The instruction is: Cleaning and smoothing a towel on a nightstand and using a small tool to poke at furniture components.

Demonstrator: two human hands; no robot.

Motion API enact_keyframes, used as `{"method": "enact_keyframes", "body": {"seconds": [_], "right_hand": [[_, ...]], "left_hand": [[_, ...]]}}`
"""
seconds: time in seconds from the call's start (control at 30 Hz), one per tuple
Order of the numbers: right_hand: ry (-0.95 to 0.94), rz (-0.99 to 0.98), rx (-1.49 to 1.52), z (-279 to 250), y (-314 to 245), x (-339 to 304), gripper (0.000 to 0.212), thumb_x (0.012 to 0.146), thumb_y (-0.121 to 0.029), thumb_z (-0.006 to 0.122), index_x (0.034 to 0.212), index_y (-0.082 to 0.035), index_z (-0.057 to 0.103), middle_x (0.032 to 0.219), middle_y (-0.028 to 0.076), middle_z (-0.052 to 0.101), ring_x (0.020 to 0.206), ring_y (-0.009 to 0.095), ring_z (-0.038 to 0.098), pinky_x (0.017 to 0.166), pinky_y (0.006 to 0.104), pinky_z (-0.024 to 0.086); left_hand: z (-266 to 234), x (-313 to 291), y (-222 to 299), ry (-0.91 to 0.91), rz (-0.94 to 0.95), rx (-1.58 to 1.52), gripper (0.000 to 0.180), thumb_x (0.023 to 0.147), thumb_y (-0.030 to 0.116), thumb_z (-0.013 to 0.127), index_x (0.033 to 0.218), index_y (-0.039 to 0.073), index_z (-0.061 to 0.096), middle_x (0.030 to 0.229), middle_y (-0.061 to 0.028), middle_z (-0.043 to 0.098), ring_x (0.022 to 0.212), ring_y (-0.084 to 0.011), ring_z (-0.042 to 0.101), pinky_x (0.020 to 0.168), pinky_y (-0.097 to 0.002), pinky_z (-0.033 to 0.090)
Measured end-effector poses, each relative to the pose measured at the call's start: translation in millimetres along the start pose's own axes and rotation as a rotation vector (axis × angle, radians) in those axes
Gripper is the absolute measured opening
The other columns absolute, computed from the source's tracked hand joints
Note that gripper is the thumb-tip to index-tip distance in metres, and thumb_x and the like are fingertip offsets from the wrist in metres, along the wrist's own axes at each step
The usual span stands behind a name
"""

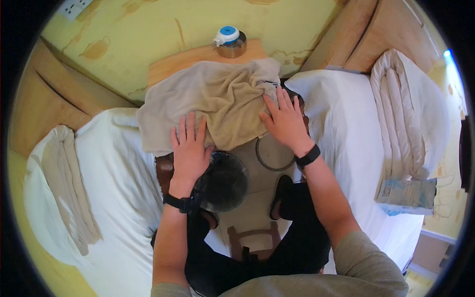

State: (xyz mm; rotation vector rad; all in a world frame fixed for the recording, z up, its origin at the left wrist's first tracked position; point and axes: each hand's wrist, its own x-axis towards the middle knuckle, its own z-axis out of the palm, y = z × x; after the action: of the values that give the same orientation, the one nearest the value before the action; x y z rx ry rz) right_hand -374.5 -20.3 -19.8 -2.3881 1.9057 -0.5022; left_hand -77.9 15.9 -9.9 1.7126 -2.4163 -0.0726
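Note:
A beige towel [225, 106] is spread over a small wooden table [161, 70] between two beds, its front edge hanging down. Creases run across its right half, while the left part lies smoother. My left hand [190, 153] rests open on the towel's front left, fingers stretched away from me. Over the right edge of the towel lies my right hand [287, 121], also open, with its fingers extended. Neither hand grips anything. Dark bands circle both wrists.
A metal bowl [232, 49] with a blue-and-white object [227, 33] stands at the back. Below the towel are a dark round bin [225, 183] and a round rim [274, 154]. White beds [118, 163] flank me; a package [408, 193] lies on the right one.

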Motion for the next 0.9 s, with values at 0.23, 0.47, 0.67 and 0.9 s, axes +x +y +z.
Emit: {"method": "enact_keyframes", "body": {"seconds": [0.23,0.47,0.67,0.9], "right_hand": [[-0.064,-0.263,0.116,-0.1,-90.8,-27.1,0.064,0.1,-0.046,0.06,0.151,-0.007,0.052,0.163,0.027,0.038,0.152,0.042,0.033,0.123,0.0636,0.021],[-0.127,-0.235,0.17,5.1,-52.7,-6.7,0.071,0.1,-0.052,0.059,0.152,-0.005,0.05,0.162,0.022,0.04,0.152,0.04,0.035,0.122,0.0627,0.024],[-0.134,-0.37,0.082,12.9,-97.5,-31.3,0.075,0.099,-0.056,0.057,0.153,-0.005,0.049,0.163,0.021,0.04,0.153,0.037,0.032,0.123,0.0626,0.023],[-0.146,-0.28,0.164,6.2,-60.0,-4.5,0.074,0.1,-0.056,0.055,0.153,-0.005,0.05,0.165,0.02,0.039,0.154,0.038,0.031,0.125,0.0588,0.021]], "left_hand": [[-2.7,-1.0,1.2,-0.008,0.009,-0.002,0.086,0.085,0.028,0.079,0.16,0.012,0.04,0.17,-0.0176,0.028,0.156,-0.04,0.025,0.125,-0.0608,0.019],[-3.9,-0.6,-3.8,-0.022,0.03,-0.088,0.086,0.087,0.027,0.078,0.162,0.012,0.038,0.171,-0.0184,0.025,0.157,-0.0402,0.023,0.126,-0.0607,0.017],[-2.6,0.5,3.2,-0.032,0.024,0.031,0.086,0.084,0.029,0.081,0.16,0.014,0.042,0.168,-0.0186,0.031,0.156,-0.0402,0.026,0.125,-0.0599,0.02],[-2.6,-3.7,-3.5,0.016,0.019,-0.002,0.089,0.084,0.025,0.079,0.161,0.011,0.037,0.169,-0.0202,0.027,0.156,-0.0411,0.025,0.125,-0.0607,0.02]]}}
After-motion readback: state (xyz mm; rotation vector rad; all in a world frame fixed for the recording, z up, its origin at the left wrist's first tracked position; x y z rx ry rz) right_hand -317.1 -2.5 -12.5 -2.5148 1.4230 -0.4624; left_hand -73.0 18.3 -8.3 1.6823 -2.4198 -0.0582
